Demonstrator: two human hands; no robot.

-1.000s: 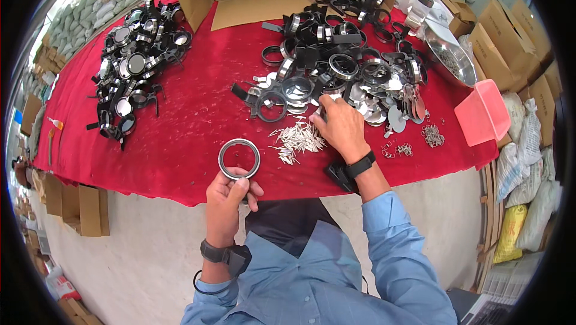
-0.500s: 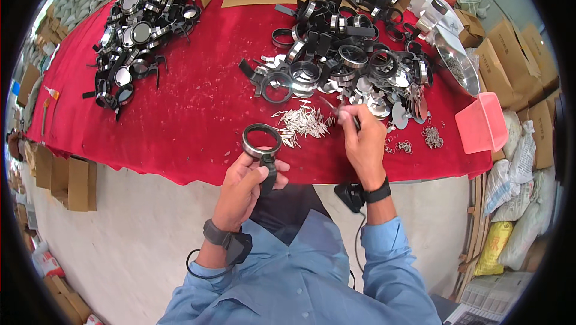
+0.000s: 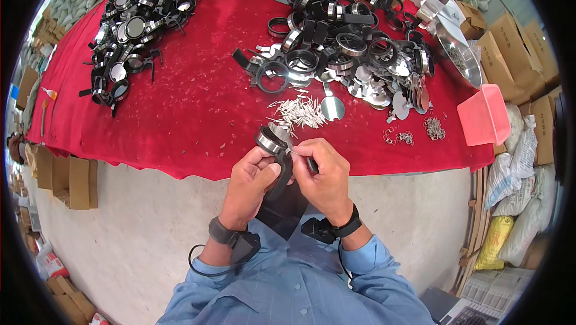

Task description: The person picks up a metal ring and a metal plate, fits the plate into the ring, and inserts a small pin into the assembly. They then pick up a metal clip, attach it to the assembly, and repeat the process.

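Over the near edge of the red cloth point(image 3: 174, 121), our left hand point(image 3: 245, 182) pinches the black-handled ring point(image 3: 270, 141) while our right hand point(image 3: 324, 175) grips a dark-handled tool point(image 3: 312, 165) by its joint point(image 3: 287, 152), apparently a fitting step that next calls for steady alignment.

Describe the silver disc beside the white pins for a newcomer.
On the red tablecloth, look beyond the right hand to the heap of white pins. The silver disc lies at the heap's right edge. Unlike the overlapping discs farther right, its whole round face shows.
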